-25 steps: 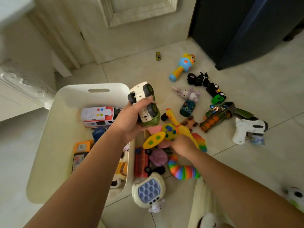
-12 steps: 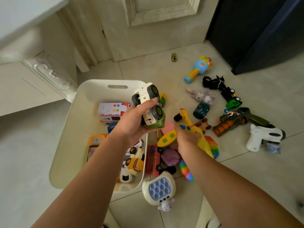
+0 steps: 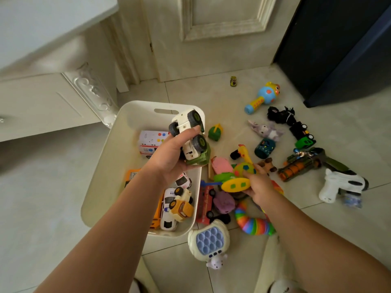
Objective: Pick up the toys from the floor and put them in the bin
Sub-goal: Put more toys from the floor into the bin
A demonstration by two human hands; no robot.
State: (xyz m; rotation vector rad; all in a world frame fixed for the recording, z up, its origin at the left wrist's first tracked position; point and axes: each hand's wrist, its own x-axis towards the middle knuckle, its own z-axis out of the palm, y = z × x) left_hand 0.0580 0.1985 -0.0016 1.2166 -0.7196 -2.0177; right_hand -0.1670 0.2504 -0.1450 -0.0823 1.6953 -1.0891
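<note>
My left hand (image 3: 172,154) grips a white and green monster truck (image 3: 191,137) and holds it over the right rim of the cream bin (image 3: 110,157). Inside the bin lie a white toy ambulance (image 3: 149,141), a white police car (image 3: 168,209), a yellow vehicle (image 3: 182,207) and other cars. My right hand (image 3: 259,183) holds a yellow and green spotted toy (image 3: 238,179) just above the pile of toys on the floor right of the bin. A yellow rubber chicken (image 3: 244,153) and a rainbow slug (image 3: 252,222) lie under and around that hand.
More toys are scattered on the tiled floor: a pop-it game (image 3: 208,240), a white toy gun (image 3: 340,183), an orange and green blaster (image 3: 300,163), a blue rattle (image 3: 263,97), a grey plush (image 3: 266,130), a tiny car (image 3: 233,81). A white cabinet stands left, a dark cabinet (image 3: 338,49) right.
My right hand has lifted the yellow and green spotted toy off the pile. My left hand keeps the truck by the bin's right rim. The view has shifted left.
</note>
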